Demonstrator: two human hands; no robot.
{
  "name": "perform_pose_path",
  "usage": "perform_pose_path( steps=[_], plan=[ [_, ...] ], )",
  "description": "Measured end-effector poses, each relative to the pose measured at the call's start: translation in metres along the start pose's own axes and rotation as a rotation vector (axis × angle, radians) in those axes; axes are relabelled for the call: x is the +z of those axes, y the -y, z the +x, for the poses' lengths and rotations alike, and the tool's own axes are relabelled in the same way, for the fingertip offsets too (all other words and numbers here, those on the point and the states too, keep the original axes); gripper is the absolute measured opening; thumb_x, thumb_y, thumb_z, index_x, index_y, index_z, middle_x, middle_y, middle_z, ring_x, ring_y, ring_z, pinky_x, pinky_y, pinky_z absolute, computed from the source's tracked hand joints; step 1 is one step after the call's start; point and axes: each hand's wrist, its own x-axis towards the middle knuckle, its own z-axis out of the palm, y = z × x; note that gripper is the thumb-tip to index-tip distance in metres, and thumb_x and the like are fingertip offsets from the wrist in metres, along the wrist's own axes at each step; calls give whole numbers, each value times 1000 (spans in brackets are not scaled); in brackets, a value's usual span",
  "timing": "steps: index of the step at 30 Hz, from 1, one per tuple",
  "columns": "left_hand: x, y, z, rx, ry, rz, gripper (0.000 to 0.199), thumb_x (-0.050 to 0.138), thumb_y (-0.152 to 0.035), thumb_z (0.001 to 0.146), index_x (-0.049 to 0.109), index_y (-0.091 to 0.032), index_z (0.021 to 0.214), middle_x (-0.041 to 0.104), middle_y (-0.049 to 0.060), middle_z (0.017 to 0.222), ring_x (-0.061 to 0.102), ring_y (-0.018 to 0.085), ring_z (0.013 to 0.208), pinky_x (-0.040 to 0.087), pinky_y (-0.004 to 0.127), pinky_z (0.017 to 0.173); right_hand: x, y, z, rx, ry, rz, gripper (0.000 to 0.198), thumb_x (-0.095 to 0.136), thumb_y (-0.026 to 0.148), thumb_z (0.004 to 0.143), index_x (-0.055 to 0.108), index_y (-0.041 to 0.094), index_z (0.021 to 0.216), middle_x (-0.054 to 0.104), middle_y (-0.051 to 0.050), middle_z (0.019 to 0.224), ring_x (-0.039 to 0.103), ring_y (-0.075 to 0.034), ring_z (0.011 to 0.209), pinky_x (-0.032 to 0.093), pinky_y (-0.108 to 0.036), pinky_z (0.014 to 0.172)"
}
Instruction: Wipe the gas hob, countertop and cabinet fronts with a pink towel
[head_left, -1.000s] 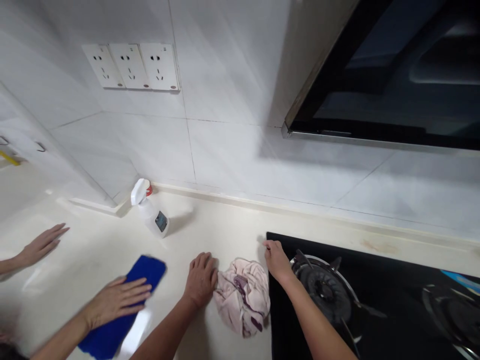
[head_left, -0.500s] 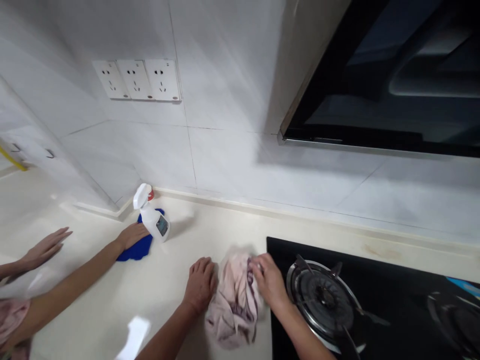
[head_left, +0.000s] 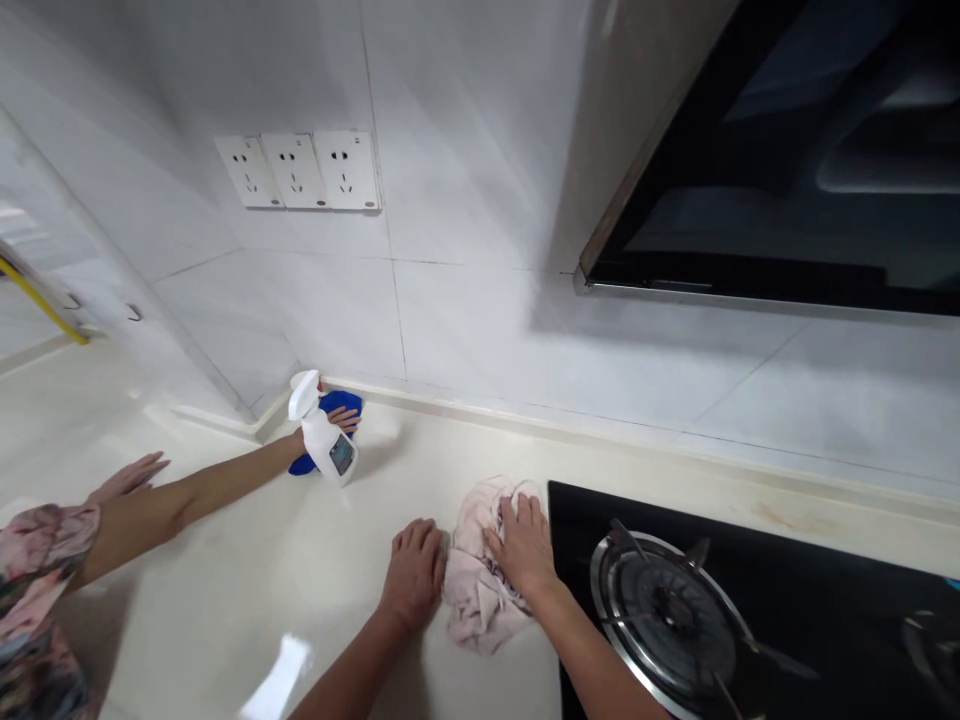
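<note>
A crumpled pale pink cloth [head_left: 484, 580] lies bunched on the cream counter [head_left: 360, 610], just left of the black gas stove [head_left: 817, 590]. My right hand [head_left: 525, 545] grips its upper right part from above, fingers bent over the folds and pressing it to the counter. Close by on the left, my left hand [head_left: 415, 570] rests palm down on the counter with nothing in it, fingers extended side by side. Its fingertips are near the cloth's left edge.
A co-worker's hand [head_left: 345, 420] presses a blue cloth [head_left: 304, 465] behind a white spray bottle [head_left: 322, 440]; their other hand [head_left: 131, 475] is farther left. A burner [head_left: 671, 610] sits right of my right forearm. The range hood [head_left: 787, 200] overhangs the stove; sockets [head_left: 349, 170] are on the wall.
My right hand has gone from pinching the cloth's edge to pressing down on its top; the cloth is more compact. The co-worker's blue cloth has moved toward the wall. The view has shifted slightly left.
</note>
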Motion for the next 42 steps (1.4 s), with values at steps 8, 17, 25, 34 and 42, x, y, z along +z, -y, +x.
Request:
perform_pose_path(
  steps=[8, 17, 25, 34, 42],
  plan=[
    [-1, 3, 2, 1, -16, -86, 30, 51, -22, 97, 64, -20, 124, 66, 11, 130, 56, 26, 125, 47, 48, 106, 20, 13, -86, -135, -112, 499, 29, 46, 33, 95, 69, 22, 109, 70, -13, 112, 61, -30, 109, 47, -50, 103],
    [-30, -7, -39, -310, -317, -355, 33, 42, -31, 101, 54, -20, 130, 63, 13, 126, 63, 24, 119, 57, 46, 98, -19, 5, -100, 312, -26, 1037, 57, 50, 76, 85, 55, 25, 110, 68, -7, 101, 66, -25, 97, 54, -39, 92],
    [-40, -58, -103, -140, -200, -255, 36, 50, -29, 99, 58, -24, 134, 62, 15, 134, 60, 27, 126, 55, 49, 105, -53, -10, -28, 83, -186, 390, 47, 44, 51, 94, 66, 22, 124, 52, -18, 143, 45, -36, 135, 37, -55, 111],
    [-49, -14, -149, -106, -71, 33, 40, 55, -23, 92, 65, -24, 131, 69, 13, 127, 65, 29, 119, 57, 47, 95, -25, 34, -4, 19, 235, -36, 85, 58, 69, 87, 39, 30, 160, 16, -20, 172, 13, -53, 152, 13, -73, 112],
    [-82, 19, -164, -150, -16, 129, 31, 49, -26, 99, 69, -21, 122, 66, 14, 134, 59, 28, 127, 46, 50, 104, -26, 47, -33, 19, 242, -40, 75, 43, 56, 100, 28, 20, 164, 14, -17, 173, 14, -47, 154, 16, -64, 117]
  ],
)
